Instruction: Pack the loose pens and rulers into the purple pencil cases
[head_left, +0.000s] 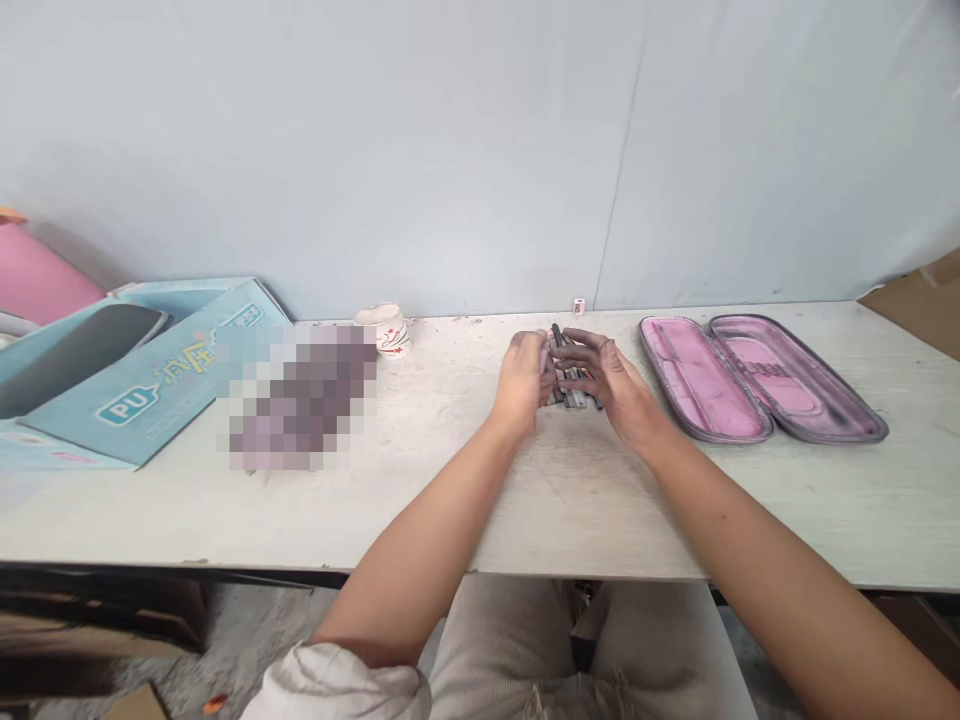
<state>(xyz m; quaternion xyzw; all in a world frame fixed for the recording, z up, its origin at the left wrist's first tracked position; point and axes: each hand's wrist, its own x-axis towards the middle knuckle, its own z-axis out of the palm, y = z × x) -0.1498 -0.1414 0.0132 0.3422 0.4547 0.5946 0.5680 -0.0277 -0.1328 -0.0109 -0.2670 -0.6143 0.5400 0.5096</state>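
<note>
Several slim, dark pen-like sticks point(574, 394) are bunched together near the middle of the table, between my two hands. My left hand point(525, 375) is curled against the left side of the bunch, its fingertips blurred and partly hidden. On the other side, my right hand point(606, 372) has its fingers spread apart, bent over the sticks and close to or touching them. An unzipped pencil case point(697, 385) with a pink lining and dark edges lies flat to the right of my right hand. Its two halves face up, and dark smudges mark the pink.
A light blue box point(191, 365) printed "PU" stands at the left, with a dark object inside. Beside it is a pixelated purplish shape point(304, 400). A crumpled paper cup point(391, 333) and a small pink-and-white item point(578, 306) are near the wall. Cardboard point(926, 300) is at far right.
</note>
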